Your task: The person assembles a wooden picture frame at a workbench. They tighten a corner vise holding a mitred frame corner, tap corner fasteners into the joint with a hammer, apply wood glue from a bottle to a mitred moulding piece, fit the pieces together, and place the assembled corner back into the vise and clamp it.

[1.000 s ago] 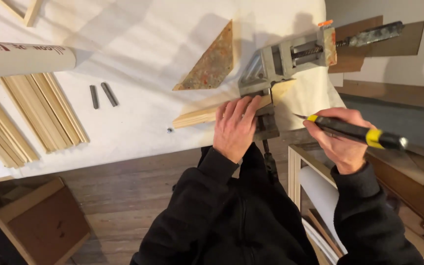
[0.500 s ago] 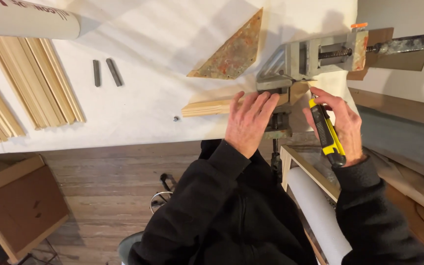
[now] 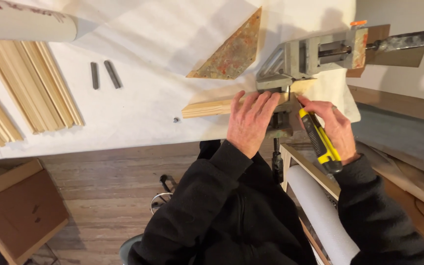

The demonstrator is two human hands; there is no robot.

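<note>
My left hand point(image 3: 251, 122) lies flat on a pale wooden moulding strip point(image 3: 207, 106) near the table's front edge, where the strip enters a grey metal corner vise point(image 3: 300, 61). My right hand point(image 3: 332, 125) grips a yellow and black utility knife point(image 3: 320, 142), its tip pointing at the strip's end under the vise. The blade itself is hidden by my fingers and the vise.
A mottled triangular board point(image 3: 234, 51) lies behind the strip. Two short dark metal rods point(image 3: 104, 74) and bundles of moulding strips point(image 3: 30, 86) lie at the left, with a white tube point(image 3: 25, 27) above. A cardboard box point(image 3: 15, 206) stands on the wooden floor. A paper roll point(image 3: 320, 216) sits below right.
My right hand brought the knife from out at the right in to the strip's end at the vise. My left hand stayed on the strip.
</note>
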